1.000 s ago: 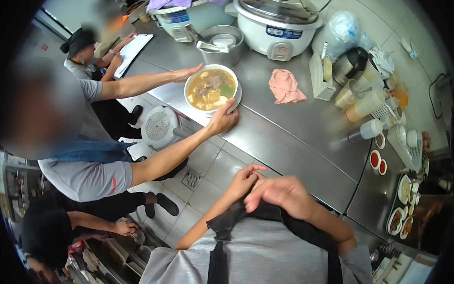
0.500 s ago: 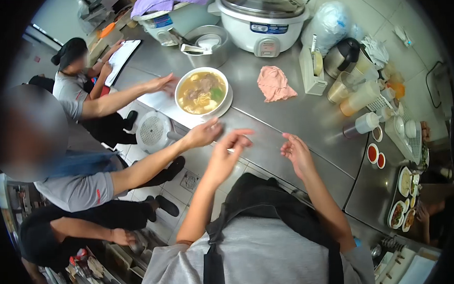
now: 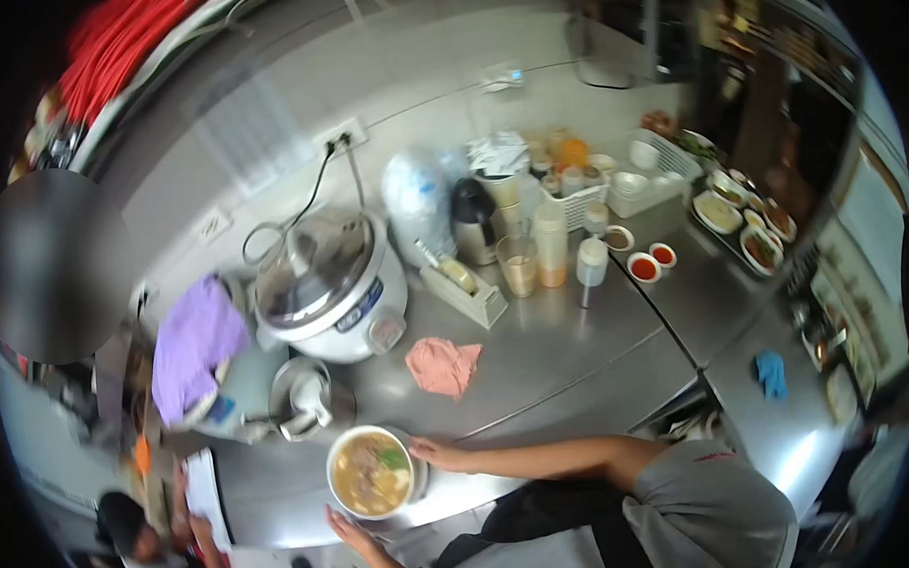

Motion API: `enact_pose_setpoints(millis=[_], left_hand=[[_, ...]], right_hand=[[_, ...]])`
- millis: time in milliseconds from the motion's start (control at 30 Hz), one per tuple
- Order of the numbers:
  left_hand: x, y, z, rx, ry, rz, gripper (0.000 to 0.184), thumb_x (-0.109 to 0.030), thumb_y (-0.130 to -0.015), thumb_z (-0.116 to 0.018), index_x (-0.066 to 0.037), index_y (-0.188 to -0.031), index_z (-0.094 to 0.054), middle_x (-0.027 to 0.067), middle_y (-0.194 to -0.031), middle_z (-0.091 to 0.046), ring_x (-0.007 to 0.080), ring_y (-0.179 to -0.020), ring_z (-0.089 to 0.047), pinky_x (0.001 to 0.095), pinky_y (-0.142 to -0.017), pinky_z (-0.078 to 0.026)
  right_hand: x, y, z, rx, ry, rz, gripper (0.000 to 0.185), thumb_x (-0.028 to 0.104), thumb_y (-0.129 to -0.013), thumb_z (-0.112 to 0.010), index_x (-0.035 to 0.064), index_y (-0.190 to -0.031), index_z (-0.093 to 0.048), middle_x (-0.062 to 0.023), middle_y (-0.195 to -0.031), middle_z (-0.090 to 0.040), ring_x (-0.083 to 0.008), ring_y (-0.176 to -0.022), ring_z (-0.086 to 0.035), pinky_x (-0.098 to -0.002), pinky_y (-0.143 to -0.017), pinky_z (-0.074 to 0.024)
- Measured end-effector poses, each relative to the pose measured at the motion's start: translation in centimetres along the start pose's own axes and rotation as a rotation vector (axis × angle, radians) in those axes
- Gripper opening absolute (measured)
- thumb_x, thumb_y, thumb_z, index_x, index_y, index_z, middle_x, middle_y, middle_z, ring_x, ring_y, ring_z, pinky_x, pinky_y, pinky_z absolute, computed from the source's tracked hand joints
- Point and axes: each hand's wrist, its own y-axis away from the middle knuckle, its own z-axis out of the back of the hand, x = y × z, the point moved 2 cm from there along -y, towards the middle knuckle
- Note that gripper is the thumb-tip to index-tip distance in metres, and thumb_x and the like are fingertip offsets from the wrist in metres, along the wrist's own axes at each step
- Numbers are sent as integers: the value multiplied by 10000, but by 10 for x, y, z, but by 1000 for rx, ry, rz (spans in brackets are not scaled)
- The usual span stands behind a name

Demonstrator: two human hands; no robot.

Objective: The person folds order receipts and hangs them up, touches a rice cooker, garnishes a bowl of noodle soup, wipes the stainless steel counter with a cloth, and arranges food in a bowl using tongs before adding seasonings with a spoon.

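Observation:
A white bowl of noodle soup (image 3: 371,472) with meat and green leaves sits on a white plate (image 3: 419,483) near the steel counter's front edge. My right hand (image 3: 442,455) is at the bowl's right side, fingers stretched toward the rim and plate. Whether it touches the bowl or the plate, I cannot tell. My left hand (image 3: 355,536) is just below the bowl's near side, its fingers extended and apart. Neither hand is closed around anything. Behind the bowl lies a crumpled pink cloth (image 3: 444,366), and a metal pot (image 3: 313,397) with utensils stands to its left.
A large rice cooker (image 3: 330,288) and a purple cloth (image 3: 198,343) are at the back left. Squeeze bottles (image 3: 550,243) and sauce dishes (image 3: 643,267) stand along the right. A person holding a clipboard (image 3: 207,498) is at lower left.
My view has swung to the right and toward the wall. My hands have come from the counter's front to the soup bowl. The co-worker's arms beside it are out of view.

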Motion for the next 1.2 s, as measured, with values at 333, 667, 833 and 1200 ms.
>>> enact_pose_setpoints(millis=[333,667,833,1200], left_hand=[[-38,-36,1,851,174,253,608,-433,-979,-404,-181,-1492,-196,119,-1459,-346,295,-1289,-411,435,-994,-411],[-64,-21,-17,795,306,457,483,-396,-947,-448,-220,-1388,-364,76,-1296,-473,256,-1165,-511,405,-858,-493],[-76,-8,-39,902,254,477,509,-392,-953,-456,-219,-1412,-323,70,-1347,-436,262,-1204,-475,413,-924,-439],[-102,71,-147,1310,217,447,608,-420,-978,-430,-192,-1495,-206,83,-1422,-387,258,-1234,-433,427,-959,-408]], right_hand=[[-14,-42,-26,-264,-91,197,525,363,-1023,-281,31,-1429,-321,-113,-1456,-370,-208,-1344,-331,-336,-1101,-266],[12,-7,-25,-296,-112,201,500,365,-1027,-284,70,-1424,-361,-65,-1450,-385,-171,-1330,-349,-298,-1093,-276],[15,29,-9,-436,-143,195,509,376,-1025,-290,50,-1402,-391,-79,-1432,-408,-177,-1320,-364,-305,-1093,-279],[41,172,61,-761,-226,216,525,420,-1010,-342,42,-1364,-434,-85,-1343,-489,-170,-1247,-426,-311,-1058,-319]])
